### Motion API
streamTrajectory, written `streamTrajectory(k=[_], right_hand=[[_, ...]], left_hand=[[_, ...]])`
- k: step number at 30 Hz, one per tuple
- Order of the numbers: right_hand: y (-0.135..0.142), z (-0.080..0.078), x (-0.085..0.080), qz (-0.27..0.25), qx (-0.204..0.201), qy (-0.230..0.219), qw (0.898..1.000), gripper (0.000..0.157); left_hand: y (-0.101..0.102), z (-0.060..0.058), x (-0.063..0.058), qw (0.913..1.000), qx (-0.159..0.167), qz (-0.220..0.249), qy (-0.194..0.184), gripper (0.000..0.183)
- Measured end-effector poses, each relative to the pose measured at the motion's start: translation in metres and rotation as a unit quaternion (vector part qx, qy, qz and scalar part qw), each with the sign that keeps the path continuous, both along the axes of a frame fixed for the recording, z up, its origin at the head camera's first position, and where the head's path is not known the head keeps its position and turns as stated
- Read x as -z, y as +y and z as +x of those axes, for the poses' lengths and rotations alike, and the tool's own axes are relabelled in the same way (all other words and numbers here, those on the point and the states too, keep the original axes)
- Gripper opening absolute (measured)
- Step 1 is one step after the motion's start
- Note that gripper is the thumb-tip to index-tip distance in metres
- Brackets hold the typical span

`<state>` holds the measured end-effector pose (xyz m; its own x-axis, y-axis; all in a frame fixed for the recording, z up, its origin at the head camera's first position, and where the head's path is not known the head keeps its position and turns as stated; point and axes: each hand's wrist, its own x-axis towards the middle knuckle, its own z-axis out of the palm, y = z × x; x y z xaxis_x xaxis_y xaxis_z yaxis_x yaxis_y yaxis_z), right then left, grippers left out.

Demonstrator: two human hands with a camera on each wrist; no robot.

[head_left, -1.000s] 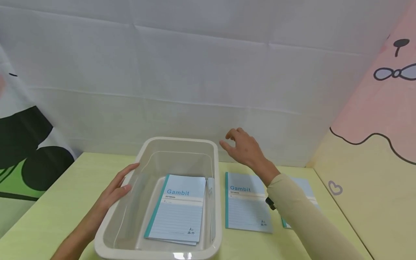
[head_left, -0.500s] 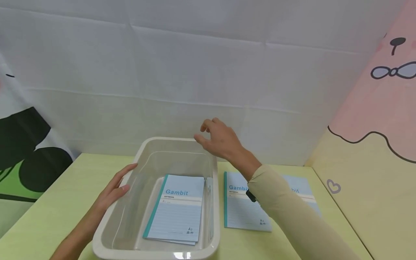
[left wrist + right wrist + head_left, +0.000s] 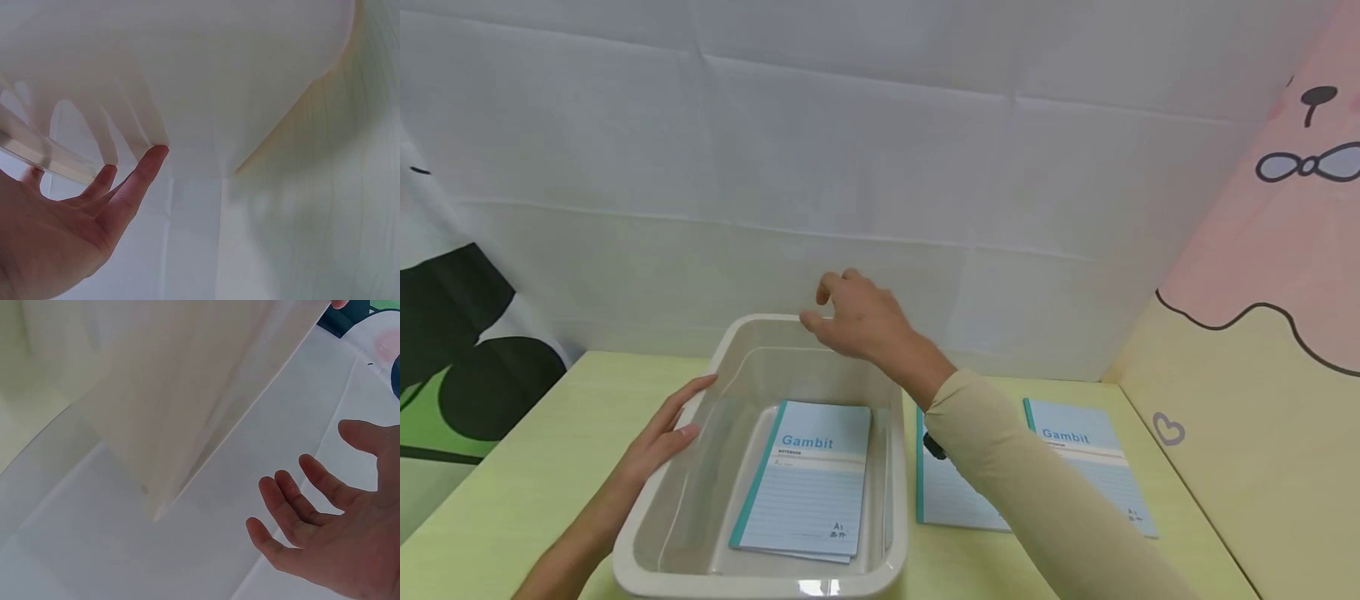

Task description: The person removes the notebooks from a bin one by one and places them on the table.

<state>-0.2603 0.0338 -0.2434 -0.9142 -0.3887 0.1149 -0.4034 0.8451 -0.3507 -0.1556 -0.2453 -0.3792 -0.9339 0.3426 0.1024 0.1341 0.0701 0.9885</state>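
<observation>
A white plastic bin (image 3: 752,586) stands on the table before me. Inside it lie Gambit notebooks (image 3: 805,492) with teal spines, at least two stacked slightly askew. My left hand (image 3: 651,442) is at the bin's left side; in the left wrist view its extended fingertips (image 3: 159,152) touch the outer wall (image 3: 231,81) below the rim. My right hand (image 3: 861,317), empty with loosely bent, spread fingers, hovers over the bin's far right corner. The right wrist view shows this hand (image 3: 331,531) apart from the bin wall (image 3: 169,406).
Right of the bin, one notebook (image 3: 951,500) lies on the table partly hidden by my right sleeve (image 3: 1000,450). Another notebook (image 3: 1093,454) lies farther right. A white cloth backdrop (image 3: 850,167) rises behind the table (image 3: 587,400), and a printed panel (image 3: 1262,433) borders the right.
My right hand has moved left, from beside the bin to over its far right corner. The left hand stays at the bin, and the rightmost notebook shows more from behind my sleeve.
</observation>
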Motion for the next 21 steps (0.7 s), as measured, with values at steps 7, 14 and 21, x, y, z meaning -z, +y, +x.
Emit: streamTrajectory(k=[7,14,21], right_hand=[[-0.021,0.003,-0.004,0.003,-0.006,0.008,1.000,0.041],[-0.040,0.005,-0.010,-0.001,-0.011,0.013,1.000,0.040],[-0.056,0.003,-0.007,0.018,0.000,-0.002,1.000,0.041]], left_hand=[[-0.001,0.000,0.002,0.9999,-0.006,-0.005,-0.015,0.055],[0.000,0.000,0.003,0.9999,-0.007,0.000,-0.009,0.055],[-0.002,0.000,0.002,0.9988,-0.024,-0.021,-0.038,0.054]])
